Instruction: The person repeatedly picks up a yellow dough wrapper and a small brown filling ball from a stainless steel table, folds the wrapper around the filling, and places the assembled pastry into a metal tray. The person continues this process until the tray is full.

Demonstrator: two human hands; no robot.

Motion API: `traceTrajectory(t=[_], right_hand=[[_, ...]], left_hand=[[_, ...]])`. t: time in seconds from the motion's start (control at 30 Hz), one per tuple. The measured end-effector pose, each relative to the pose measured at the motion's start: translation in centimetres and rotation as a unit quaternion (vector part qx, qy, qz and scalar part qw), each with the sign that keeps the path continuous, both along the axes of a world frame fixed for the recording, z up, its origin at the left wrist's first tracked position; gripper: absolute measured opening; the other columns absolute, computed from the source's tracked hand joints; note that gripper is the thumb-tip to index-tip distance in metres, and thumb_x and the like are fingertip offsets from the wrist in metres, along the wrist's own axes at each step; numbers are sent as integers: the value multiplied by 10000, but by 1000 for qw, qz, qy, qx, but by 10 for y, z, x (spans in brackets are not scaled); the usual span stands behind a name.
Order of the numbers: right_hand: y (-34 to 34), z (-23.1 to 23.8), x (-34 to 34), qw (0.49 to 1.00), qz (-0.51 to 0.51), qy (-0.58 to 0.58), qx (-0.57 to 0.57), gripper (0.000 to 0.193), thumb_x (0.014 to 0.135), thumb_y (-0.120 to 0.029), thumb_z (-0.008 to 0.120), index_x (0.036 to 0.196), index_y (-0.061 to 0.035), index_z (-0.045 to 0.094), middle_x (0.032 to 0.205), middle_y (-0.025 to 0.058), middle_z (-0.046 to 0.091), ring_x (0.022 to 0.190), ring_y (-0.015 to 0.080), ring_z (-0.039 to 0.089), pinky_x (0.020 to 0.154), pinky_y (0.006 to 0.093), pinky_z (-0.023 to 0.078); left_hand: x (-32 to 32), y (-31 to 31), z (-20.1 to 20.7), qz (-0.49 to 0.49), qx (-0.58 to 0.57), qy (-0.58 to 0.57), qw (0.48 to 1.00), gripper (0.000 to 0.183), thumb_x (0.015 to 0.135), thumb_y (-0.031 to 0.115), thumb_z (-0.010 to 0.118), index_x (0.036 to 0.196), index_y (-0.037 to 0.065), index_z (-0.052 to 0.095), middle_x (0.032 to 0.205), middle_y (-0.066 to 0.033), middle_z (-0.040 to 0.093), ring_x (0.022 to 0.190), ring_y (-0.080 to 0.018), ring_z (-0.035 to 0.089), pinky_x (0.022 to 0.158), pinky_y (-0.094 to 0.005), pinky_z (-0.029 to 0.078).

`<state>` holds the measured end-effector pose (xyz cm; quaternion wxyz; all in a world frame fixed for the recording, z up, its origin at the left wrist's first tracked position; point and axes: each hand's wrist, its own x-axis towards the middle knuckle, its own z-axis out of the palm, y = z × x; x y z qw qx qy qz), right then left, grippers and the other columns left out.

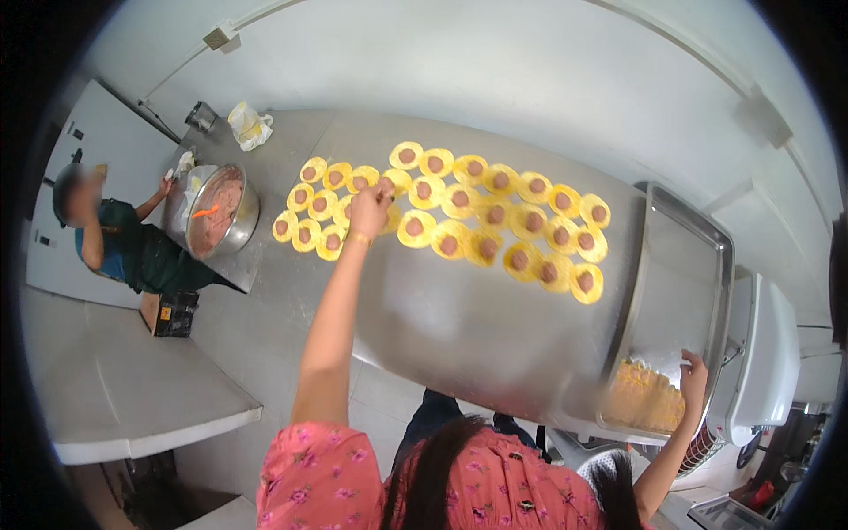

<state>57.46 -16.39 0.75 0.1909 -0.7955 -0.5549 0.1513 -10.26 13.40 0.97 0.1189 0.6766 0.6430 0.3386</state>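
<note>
Several round yellow wrappers (459,216), each with a dab of pinkish meat filling, lie in rows on the steel table (459,327). My left hand (369,210) reaches far out over their left part, its fingers pinched on one filled wrapper (394,183). My right hand (693,375) grips the near rim of a large steel tray (676,265) at the table's right end. A cluster of folded yellow dumplings (649,399) sits in the tray's near corner, just left of that hand.
A steel bowl of minced meat (216,212) with an orange spatula stands at the table's left end. Another person in dark green (124,247) works beside it. A white bag (250,125) lies at the far corner. A white counter (115,389) is lower left, a white appliance (764,362) at right.
</note>
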Motion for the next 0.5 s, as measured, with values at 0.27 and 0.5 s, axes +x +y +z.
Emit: traceTrajectory(t=[0.27, 0.5], right_hand=[[-4, 66, -179, 997, -17, 64, -50, 298, 795, 42, 514, 1064, 1, 637, 1017, 142, 640, 873, 247, 640, 742, 309, 517], [-31, 48, -244, 987, -99, 117, -52, 320, 784, -25, 556, 1091, -39, 644, 1006, 180, 643, 889, 324, 608, 802, 385, 474]], left_hand=[[-46, 197, -91, 25, -141, 156, 977, 189, 731, 148, 648, 883, 42, 685, 891, -191, 660, 863, -374, 626, 766, -444, 497], [-85, 249, -135, -93, -198, -16, 976, 312, 778, 323, 638, 800, 14, 670, 773, -110, 667, 738, -243, 627, 671, -373, 472]])
